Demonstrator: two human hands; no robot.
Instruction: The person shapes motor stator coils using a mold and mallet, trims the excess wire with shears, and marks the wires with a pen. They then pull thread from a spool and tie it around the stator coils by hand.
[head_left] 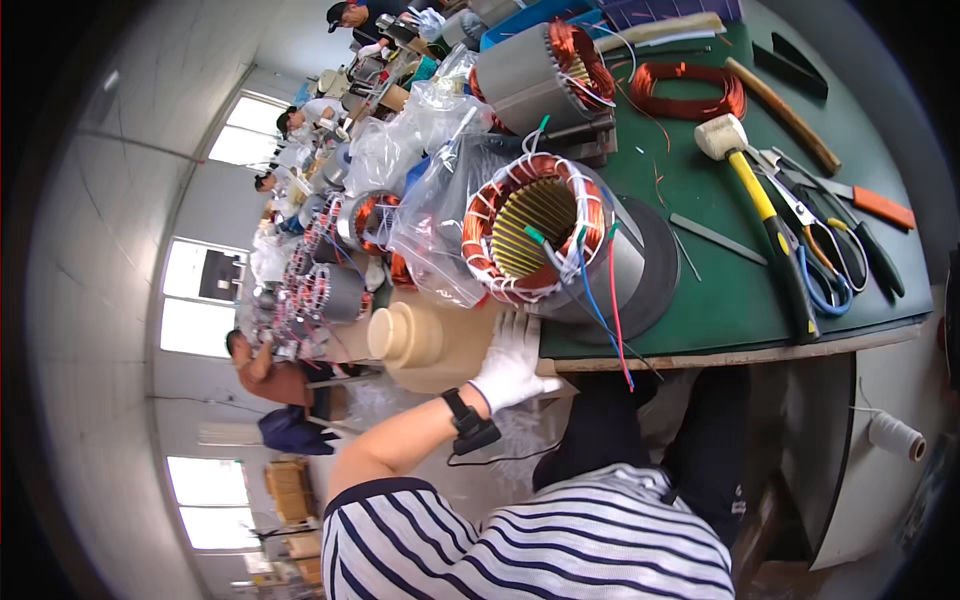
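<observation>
My left hand (509, 365), in a white glove, has its fingers stretched out and the thumb apart. The fingertips reach the table's edge just below a motor stator (640, 262); whether they touch it I cannot tell. The stator stands upright on a dark round base, with copper windings (480, 215) tied by white lacing around its open top. Blue and red lead wires (617, 318) hang from it over the table's edge. To the left of my hand is a cream-coloured plastic container (388, 336). My right hand is out of view.
A second stator (520, 85) lies behind. On the green table mat (700, 310) at right are a mallet (752, 185), scissors (790, 205), pliers (830, 290), a wooden stick (785, 118) and a copper coil (690, 108). Clear plastic bags (440, 240) sit at left. Several people work farther off.
</observation>
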